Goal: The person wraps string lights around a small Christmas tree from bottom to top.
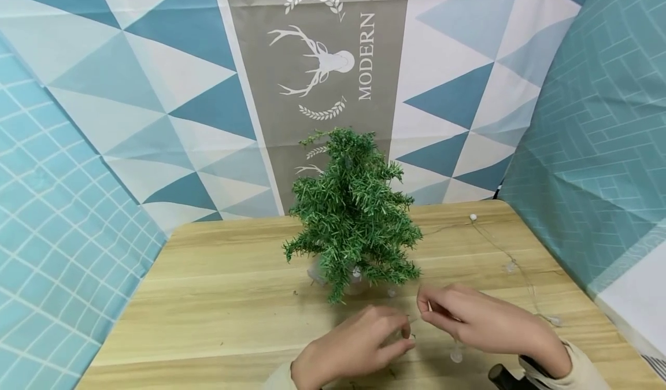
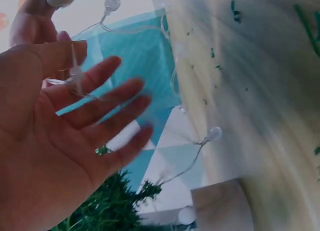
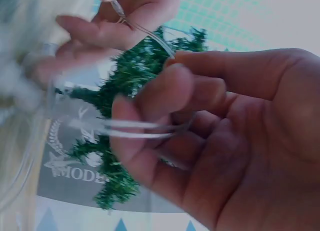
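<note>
Both hands work on a strand of clear-wired string lights, with a small bulb hanging below the right hand. My left hand pinches the wire close to a bulb between thumb and index finger; its other fingers are loosely extended in the left wrist view. The right hand pinches the wire a short way along, and a loop of it passes among its curled fingers. Just beyond the hands stands a small artificial green tree, upright. Its branches mostly hide its base, where some bulbs show.
More of the strand lies on the wooden table at the right, with a bulb near the right wrist and another bulb at the back. Green needle bits are scattered about. Patterned cloth hangs behind and along both sides.
</note>
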{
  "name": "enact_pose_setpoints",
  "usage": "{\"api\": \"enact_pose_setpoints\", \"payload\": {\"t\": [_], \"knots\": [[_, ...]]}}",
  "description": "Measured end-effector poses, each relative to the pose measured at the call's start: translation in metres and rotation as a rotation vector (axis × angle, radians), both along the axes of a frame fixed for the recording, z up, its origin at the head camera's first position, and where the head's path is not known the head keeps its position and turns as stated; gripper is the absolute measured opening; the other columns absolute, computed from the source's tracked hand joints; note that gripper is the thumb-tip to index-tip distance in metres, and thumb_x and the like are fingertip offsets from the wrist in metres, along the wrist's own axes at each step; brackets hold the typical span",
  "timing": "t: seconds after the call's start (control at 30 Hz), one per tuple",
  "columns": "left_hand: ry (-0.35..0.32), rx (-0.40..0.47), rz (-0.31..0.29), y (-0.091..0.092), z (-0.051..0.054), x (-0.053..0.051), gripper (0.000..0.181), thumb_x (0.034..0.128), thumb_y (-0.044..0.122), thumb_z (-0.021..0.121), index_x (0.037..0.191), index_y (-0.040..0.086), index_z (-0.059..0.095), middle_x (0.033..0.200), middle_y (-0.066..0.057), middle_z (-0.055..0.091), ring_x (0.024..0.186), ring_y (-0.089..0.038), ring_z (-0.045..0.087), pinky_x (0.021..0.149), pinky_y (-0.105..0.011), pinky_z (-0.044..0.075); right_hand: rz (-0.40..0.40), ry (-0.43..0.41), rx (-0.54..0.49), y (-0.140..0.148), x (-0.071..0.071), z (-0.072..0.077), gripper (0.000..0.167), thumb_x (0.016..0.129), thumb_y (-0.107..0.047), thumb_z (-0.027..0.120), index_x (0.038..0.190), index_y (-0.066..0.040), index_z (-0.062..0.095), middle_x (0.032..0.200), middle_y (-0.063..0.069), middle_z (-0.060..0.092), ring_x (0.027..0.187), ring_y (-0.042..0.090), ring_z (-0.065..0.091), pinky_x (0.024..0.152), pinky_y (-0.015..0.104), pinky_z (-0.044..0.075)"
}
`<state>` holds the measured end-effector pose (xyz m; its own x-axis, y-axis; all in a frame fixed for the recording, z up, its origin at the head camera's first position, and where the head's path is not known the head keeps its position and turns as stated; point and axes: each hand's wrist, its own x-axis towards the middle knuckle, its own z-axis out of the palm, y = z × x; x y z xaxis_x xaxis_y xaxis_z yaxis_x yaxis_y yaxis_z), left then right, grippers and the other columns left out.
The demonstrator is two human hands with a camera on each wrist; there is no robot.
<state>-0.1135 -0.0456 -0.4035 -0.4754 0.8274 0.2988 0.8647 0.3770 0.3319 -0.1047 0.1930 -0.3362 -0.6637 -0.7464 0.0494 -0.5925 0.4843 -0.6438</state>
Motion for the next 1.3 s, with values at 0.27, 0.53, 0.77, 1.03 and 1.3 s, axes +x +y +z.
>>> {"api": "enact_pose_setpoints", "payload": {"t": [0.27, 0.53, 0.77, 1.03, 1.3], "knots": [[-0.114, -0.024, 0.089, -0.016, 0.022, 0.004, 0.038, 0.1000, 0.056, 0.047, 0.091, 0.021, 0.058, 0.071, 0.017, 0.052, 0.056, 0.011, 0.041, 0.053, -0.006, 0.039, -0.078, 0.096, -0.046, 0.010, 0.005, 0.014, 0.017, 0.106, -0.027, 0.048, 0.090, -0.030, 0.050, 0.068, -0.020, 0.037, 0.056, -0.006, 0.036, 0.051, 0.017, 0.040], [0.048, -0.074, 0.109, -0.025, 0.048, 0.017, 0.022, 0.1051, 0.033, 0.050, 0.096, 0.017, 0.062, 0.077, 0.015, 0.057, 0.063, 0.008, 0.045, 0.062, -0.009, 0.042, -0.129, 0.234, -0.149, 0.014, 0.000, 0.014, 0.019, 0.102, -0.014, 0.058, 0.096, -0.032, 0.055, 0.068, -0.020, 0.042, 0.056, -0.005, 0.041, 0.050, 0.017, 0.041], [0.223, 0.022, 0.232, -0.035, 0.062, 0.021, 0.010, 0.1000, 0.017, 0.059, 0.098, 0.011, 0.067, 0.085, 0.007, 0.066, 0.078, -0.003, 0.060, 0.076, -0.016, 0.052, -0.154, 0.429, -0.246, 0.015, -0.005, 0.009, 0.032, 0.088, -0.002, 0.073, 0.098, -0.030, 0.062, 0.065, -0.021, 0.044, 0.054, -0.008, 0.039, 0.047, 0.010, 0.035], [0.408, 0.182, 0.366, -0.035, 0.060, 0.010, 0.005, 0.0926, 0.007, 0.068, 0.093, 0.005, 0.072, 0.078, -0.001, 0.072, 0.065, -0.008, 0.065, 0.062, -0.011, 0.052, -0.294, 0.624, -0.386, 0.017, -0.012, 0.010, 0.043, 0.073, 0.015, 0.076, 0.097, -0.020, 0.069, 0.074, -0.016, 0.055, 0.061, -0.003, 0.047, 0.054, 0.011, 0.040], [0.604, 0.215, 0.464, -0.024, 0.044, 0.002, 0.008, 0.0910, 0.004, 0.066, 0.093, 0.001, 0.073, 0.084, -0.008, 0.075, 0.071, -0.016, 0.071, 0.063, -0.020, 0.057, -0.388, 0.800, -0.535, 0.023, -0.021, 0.013, 0.017, 0.081, 0.006, 0.073, 0.091, -0.008, 0.073, 0.077, -0.001, 0.067, 0.071, 0.000, 0.055, 0.066, 0.014, 0.044]]}}
